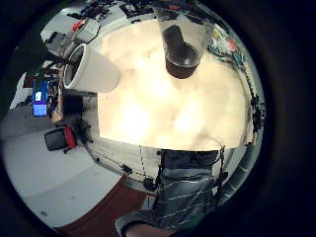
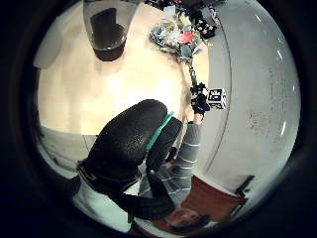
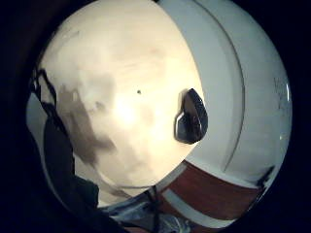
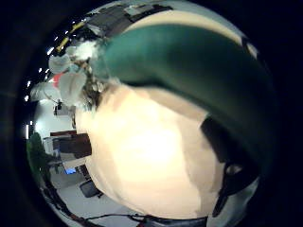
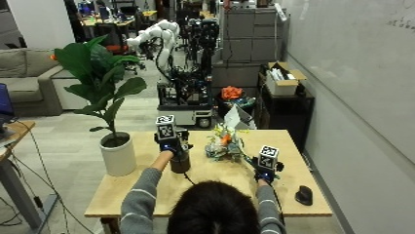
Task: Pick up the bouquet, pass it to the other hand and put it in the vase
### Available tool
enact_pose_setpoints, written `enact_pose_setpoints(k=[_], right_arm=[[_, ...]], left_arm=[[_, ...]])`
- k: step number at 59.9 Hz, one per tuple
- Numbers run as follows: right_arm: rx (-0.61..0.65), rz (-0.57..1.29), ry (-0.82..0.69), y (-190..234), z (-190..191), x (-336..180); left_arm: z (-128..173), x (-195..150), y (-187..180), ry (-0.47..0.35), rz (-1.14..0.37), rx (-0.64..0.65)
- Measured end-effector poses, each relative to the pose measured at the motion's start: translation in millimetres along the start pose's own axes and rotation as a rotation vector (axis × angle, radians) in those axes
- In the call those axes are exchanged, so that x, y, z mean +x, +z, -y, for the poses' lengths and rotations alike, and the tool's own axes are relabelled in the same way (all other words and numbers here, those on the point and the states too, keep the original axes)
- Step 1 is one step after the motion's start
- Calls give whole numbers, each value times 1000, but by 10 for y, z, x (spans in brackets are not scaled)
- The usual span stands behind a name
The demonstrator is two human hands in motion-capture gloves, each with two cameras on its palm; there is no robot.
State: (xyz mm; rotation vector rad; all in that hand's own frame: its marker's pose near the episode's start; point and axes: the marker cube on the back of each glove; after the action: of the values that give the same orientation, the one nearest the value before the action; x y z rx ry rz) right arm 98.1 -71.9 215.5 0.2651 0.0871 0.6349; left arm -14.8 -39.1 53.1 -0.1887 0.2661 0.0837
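Both hands apart, bouquet [image 5: 223, 141] in right hand [image 5: 264, 171].

1. One bouquet [image 5: 223, 141] of mixed flowers.
2. One dark glass vase [image 5: 180, 164].
3. One potted plant [image 5: 103, 83] in one white pot [image 5: 119, 154].
4. One black computer mouse [image 5: 303, 195].
5. One wooden table [image 5: 214, 197].
6. Two gloved hands: left hand [image 5: 170, 146], right hand [image 5: 264, 171].
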Motion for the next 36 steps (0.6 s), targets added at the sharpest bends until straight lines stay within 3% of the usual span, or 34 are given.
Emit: enact_pose_setpoints(k=[2, 7, 18, 22, 26, 32, 36], right_arm=[[23, 9, 34, -17, 27, 16], [54, 57, 94, -69, 76, 51], [363, 378, 90, -434, 352, -3], [299, 527, 66, -579, 194, -112], [203, 690, 10, -731, 57, -258], [49, 1114, -217, -1139, -85, -636], [253, 1336, -416, -1398, 97, -809]], left_arm=[[-85, 10, -13, -23, -1, -59], [80, 29, -41, 48, -6, 97], [71, 121, -112, 100, -84, 100], [-56, 203, -180, 131, -141, 109], [152, 241, -123, 129, -200, 83], [90, 410, -232, 153, -314, 108], [-100, 562, -357, 165, -411, 129]])
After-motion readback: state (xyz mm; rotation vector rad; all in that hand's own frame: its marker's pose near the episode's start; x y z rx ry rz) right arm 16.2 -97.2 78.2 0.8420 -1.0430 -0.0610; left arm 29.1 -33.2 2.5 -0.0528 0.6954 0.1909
